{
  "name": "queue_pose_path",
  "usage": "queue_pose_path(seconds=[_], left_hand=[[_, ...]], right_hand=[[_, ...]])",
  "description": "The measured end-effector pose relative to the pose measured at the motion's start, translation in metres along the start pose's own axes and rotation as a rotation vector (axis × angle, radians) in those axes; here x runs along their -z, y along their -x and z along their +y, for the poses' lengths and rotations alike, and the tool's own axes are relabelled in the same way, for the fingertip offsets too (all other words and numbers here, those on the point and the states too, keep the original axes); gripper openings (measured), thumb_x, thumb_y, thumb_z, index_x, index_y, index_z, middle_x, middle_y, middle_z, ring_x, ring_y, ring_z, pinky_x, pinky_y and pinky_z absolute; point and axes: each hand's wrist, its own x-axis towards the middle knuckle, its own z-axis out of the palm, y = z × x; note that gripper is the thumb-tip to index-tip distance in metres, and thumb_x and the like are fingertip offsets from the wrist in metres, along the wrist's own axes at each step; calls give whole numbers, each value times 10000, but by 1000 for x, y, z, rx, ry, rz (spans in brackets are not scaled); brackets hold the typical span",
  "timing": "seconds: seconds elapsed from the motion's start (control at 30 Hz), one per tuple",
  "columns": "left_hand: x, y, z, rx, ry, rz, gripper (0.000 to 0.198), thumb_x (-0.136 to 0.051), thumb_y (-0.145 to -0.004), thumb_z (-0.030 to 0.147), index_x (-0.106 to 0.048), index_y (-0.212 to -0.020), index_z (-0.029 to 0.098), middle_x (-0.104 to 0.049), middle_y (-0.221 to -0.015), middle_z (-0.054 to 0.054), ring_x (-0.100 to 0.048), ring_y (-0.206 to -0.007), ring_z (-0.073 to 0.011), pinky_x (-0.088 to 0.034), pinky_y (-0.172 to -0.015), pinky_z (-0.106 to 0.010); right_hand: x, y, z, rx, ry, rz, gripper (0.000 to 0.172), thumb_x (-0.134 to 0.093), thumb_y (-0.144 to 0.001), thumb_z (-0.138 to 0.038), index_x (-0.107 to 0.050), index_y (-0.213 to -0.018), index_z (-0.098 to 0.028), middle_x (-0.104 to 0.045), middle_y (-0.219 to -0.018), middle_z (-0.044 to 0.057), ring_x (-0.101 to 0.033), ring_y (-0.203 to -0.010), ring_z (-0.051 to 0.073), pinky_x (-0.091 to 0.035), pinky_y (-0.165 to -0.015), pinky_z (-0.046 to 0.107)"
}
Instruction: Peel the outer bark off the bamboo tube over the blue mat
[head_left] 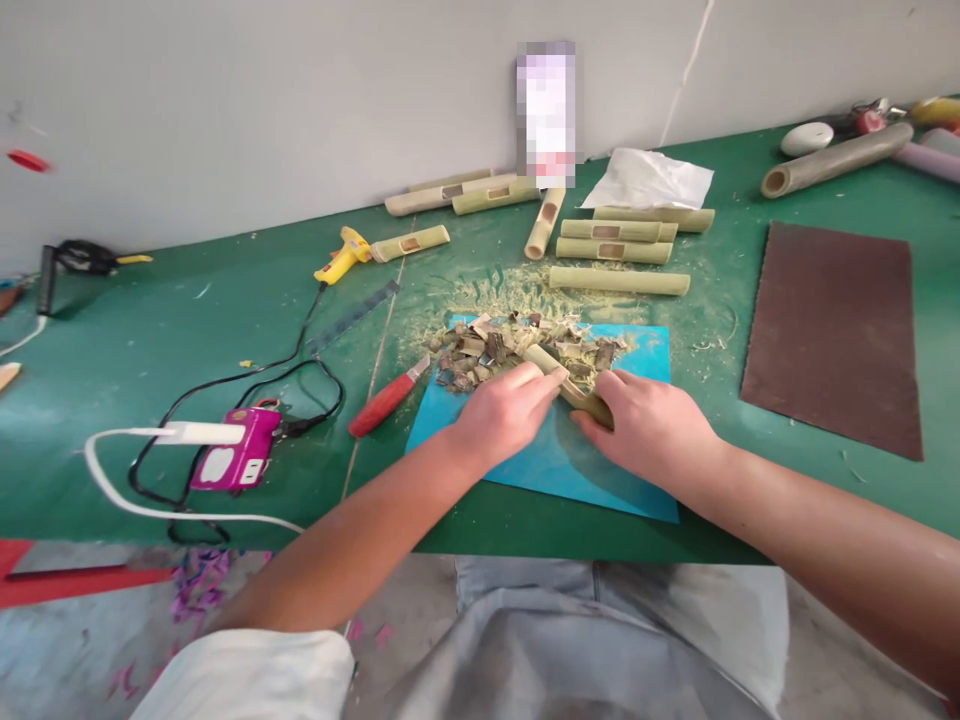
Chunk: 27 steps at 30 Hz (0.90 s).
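Observation:
A short bamboo tube (pixel 541 358) with an opening cut in its side slants over the blue sheet (pixel 525 465). My left hand (pixel 504 408) is closed on its middle part, with the fingertips beside the cut opening. Around the tube's near right end my right hand (pixel 651 420) is wrapped, thumb on the near side. Behind the tube, a heap of bamboo chips and shavings (pixel 469 355) covers the upper part of the sheet. To the left of my left hand lies a red-handled knife (pixel 390 397), its blade pointing at the chips. Parts of the tube are hidden by my fingers.
More bamboo tubes (pixel 619 282), several with cut windows, lie toward the wall near white paper (pixel 649 180) and a pixelated upright screen (pixel 546 115). A yellow glue gun (pixel 343 256), corded purple power strip (pixel 236 450) and ruler (pixel 356 315) lie left; a brown sheet (pixel 831 335) right.

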Motion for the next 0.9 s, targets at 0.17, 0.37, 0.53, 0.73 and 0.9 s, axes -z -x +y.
queue_pose_path(seconds=[0.17, 0.37, 0.53, 0.73, 0.9], left_hand=[[2, -2, 1, 31, -5, 15, 303, -427, -995, 266, -670, -1111, 126, -644, -837, -65, -625, -745, -120, -508, -697, -209], [4, -6, -1, 58, 12, 8, 286, -441, -988, 256, -677, -1092, 134, -660, -850, -66, -632, -748, -122, -514, -701, -217], [4, -4, 0, 27, 67, -17, 291, -435, -991, 269, -683, -1079, 145, -642, -820, -56, -622, -721, -115, -505, -685, -209], [3, -1, 2, 8, 23, -34, 303, -426, -993, 268, -663, -1131, 139, -633, -808, -51, -624, -720, -119, -497, -665, -202], [3, -2, -2, 31, -4, 13, 298, -434, -991, 262, -665, -1123, 127, -647, -832, -62, -622, -720, -117, -501, -676, -210]], right_hand=[[0, -1, 1, -4, 2, 4, 248, -471, -879, -421, -546, -850, -187, -632, -802, 38, -586, -666, 172, -217, -533, 284], [0, -1, 1, -10, -8, -9, 248, -466, -882, -418, -542, -835, -187, -628, -793, 32, -580, -655, 164, -213, -530, 282], [0, 0, 1, -10, -11, -17, 254, -460, -882, -425, -539, -828, -189, -624, -781, 33, -577, -657, 165, -213, -529, 283], [0, 0, 1, -8, -4, -22, 246, -471, -879, -421, -532, -822, -190, -625, -790, 30, -579, -654, 165, -214, -528, 283], [0, -1, 1, -12, -3, -11, 260, -468, -880, -435, -534, -821, -190, -623, -785, 29, -574, -647, 161, -213, -529, 286]])
